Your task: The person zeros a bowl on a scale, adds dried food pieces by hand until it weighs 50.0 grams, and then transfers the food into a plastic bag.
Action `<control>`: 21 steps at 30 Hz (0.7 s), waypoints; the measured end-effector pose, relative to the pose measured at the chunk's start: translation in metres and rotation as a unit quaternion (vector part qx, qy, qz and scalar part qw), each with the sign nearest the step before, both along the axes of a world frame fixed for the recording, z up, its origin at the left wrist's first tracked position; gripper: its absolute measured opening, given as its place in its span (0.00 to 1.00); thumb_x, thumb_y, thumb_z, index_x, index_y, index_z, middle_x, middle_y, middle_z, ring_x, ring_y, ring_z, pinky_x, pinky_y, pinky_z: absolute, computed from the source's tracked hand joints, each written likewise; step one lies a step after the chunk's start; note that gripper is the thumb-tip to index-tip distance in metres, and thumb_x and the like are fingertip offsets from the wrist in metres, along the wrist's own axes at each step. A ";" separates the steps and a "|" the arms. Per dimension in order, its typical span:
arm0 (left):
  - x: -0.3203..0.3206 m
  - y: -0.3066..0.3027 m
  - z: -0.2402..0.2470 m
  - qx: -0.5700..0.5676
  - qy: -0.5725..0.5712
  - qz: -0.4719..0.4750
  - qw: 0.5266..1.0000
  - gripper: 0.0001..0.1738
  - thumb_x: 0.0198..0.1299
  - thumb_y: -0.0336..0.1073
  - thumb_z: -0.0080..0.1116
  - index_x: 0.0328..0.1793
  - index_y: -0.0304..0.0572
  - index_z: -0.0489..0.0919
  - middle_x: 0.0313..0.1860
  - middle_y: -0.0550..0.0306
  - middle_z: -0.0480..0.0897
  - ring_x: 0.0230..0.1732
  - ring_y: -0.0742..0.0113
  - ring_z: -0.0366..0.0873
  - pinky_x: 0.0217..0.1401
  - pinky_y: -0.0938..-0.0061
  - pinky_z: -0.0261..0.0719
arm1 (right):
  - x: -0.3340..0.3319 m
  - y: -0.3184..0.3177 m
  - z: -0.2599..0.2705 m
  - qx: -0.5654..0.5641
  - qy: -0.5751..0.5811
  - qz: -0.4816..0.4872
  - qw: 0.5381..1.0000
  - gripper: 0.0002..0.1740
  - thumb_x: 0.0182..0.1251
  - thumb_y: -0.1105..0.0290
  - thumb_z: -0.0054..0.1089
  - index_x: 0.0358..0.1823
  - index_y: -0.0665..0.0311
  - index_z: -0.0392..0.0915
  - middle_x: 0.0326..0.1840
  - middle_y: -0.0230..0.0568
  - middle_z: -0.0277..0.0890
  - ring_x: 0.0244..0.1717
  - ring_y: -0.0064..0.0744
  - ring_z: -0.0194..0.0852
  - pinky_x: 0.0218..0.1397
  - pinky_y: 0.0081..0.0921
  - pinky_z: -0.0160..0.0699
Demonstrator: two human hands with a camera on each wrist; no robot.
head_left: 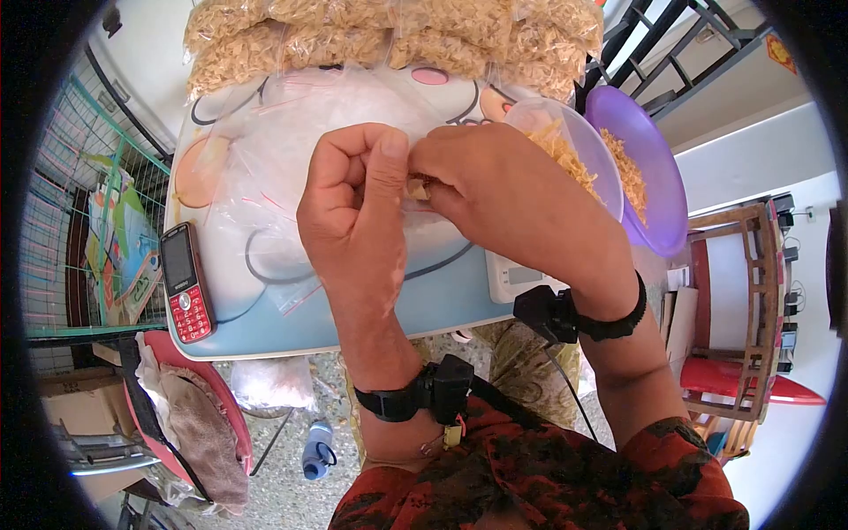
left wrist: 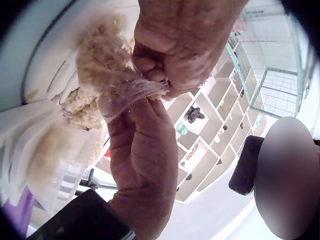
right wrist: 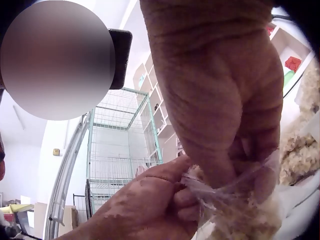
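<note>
Both hands meet above the middle of a small table [head_left: 291, 322]. My left hand [head_left: 358, 190] and my right hand [head_left: 468, 181] pinch the top edge of a clear plastic bag [head_left: 417, 188] between thumbs and fingers. In the left wrist view the bag [left wrist: 107, 70] is stuffed with pale shredded food and its mouth is pressed between the fingers [left wrist: 150, 67]. The right wrist view shows the same clear bag [right wrist: 235, 200] with crumpled film caught between both hands. Most of the bag is hidden under the hands in the head view.
Filled bags of the same food [head_left: 389, 40] are stacked at the table's far edge. A clear bowl [head_left: 565, 146] and a purple bowl [head_left: 640, 168] hold more at the right. A red phone [head_left: 186, 283] lies left, a white scale [head_left: 521, 278] right, empty bags [head_left: 256, 177] under the hands.
</note>
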State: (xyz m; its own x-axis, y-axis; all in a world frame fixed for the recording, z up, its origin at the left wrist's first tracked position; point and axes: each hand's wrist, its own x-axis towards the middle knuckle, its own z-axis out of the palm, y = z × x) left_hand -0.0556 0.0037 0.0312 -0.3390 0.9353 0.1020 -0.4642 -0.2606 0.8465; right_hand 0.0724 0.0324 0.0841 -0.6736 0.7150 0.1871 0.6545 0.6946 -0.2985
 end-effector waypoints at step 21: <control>0.000 -0.002 0.002 0.011 0.008 -0.026 1.000 0.08 0.71 0.34 0.59 0.46 0.34 0.78 0.30 0.66 0.80 0.29 0.87 0.69 0.32 0.90 0.66 | -0.006 -0.005 -0.002 0.022 0.066 -0.118 0.991 0.11 0.64 0.69 0.54 0.31 0.70 0.79 0.30 0.57 0.79 0.32 0.59 0.79 0.37 0.48 0.77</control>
